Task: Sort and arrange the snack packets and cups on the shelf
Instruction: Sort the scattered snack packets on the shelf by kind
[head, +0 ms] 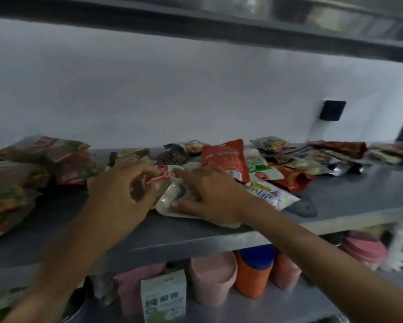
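Hands meet mid-shelf [335, 183]: the left hand [123, 192] pinches a small red-and-white packet [159, 177], while the right hand [205, 197] presses flat on a pale packet [170, 203] near the front edge. Sorting looks barely begun; next, probably, lift these clear of the loose packets [223, 157] behind

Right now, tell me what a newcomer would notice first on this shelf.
Two bare hands meet at the middle of the grey metal shelf: the left hand pinches a small red-and-white snack packet, while the right hand rests on a pale flat plastic-wrapped pack. Behind them stands a red pouch; a pile of red-and-green crinkled bags fills the left end.
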